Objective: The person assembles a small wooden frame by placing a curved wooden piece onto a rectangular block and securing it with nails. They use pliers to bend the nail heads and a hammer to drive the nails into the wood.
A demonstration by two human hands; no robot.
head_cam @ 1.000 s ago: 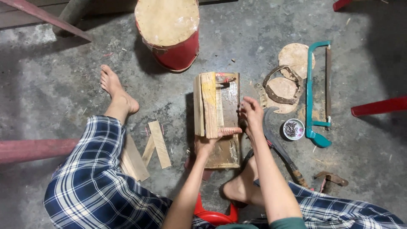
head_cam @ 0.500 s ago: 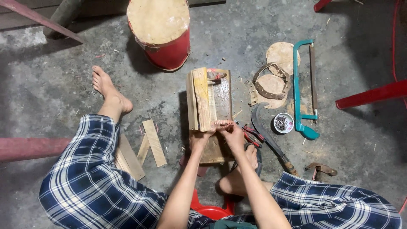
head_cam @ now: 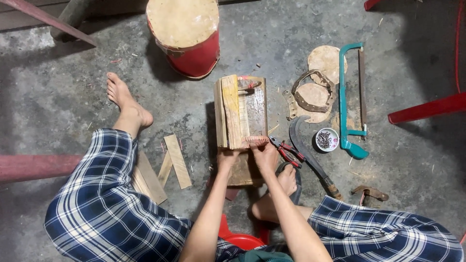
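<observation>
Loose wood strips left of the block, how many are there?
3: two strips crossing in a V on the concrete, one half under the checked trouser leg; more may be hidden there.

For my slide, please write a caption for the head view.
Both hands, left hand and right hand, press a leather strip against a wooden block.

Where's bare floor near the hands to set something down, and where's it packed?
Free: concrete floor between the bare foot, red drum and wooden block; also the far right floor below the teal hacksaw. Crowded: right of the block, where pliers, curved knife, nail dish and leather pieces sit close. Left hand and right hand hold a strip at the block's near edge.
</observation>
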